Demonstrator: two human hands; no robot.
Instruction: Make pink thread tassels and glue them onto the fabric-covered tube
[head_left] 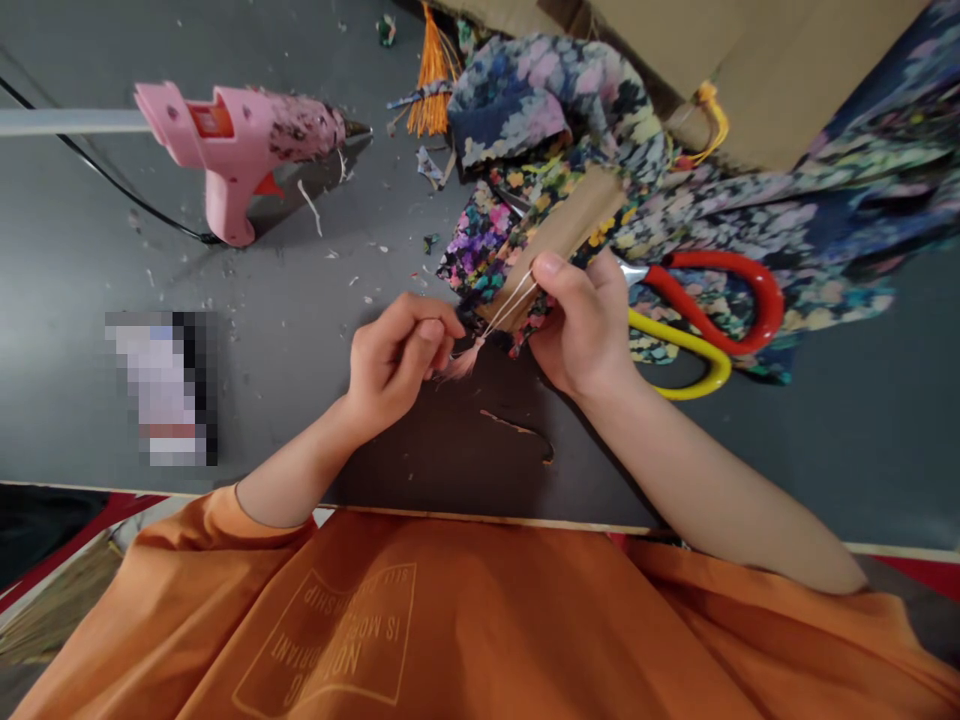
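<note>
An orange shirt point(525, 610) is closest, along the counter's point(285, 290) near edge. Toward the left end, a pixelated object point(161, 390) lies near that edge; a pink glue gun point(240, 130) lies farther back. The left hand's point(397, 365) grip is drawn together beside a pink tassel point(466, 358); whether it pinches it, I cannot tell. Back from the near edge's middle, the right hand point(589, 320) clamps a cardboard strip point(566, 225), thumb at the tassel's cords point(512, 302). Rightward are scissors point(686, 305) and floral fabric point(720, 210).
</note>
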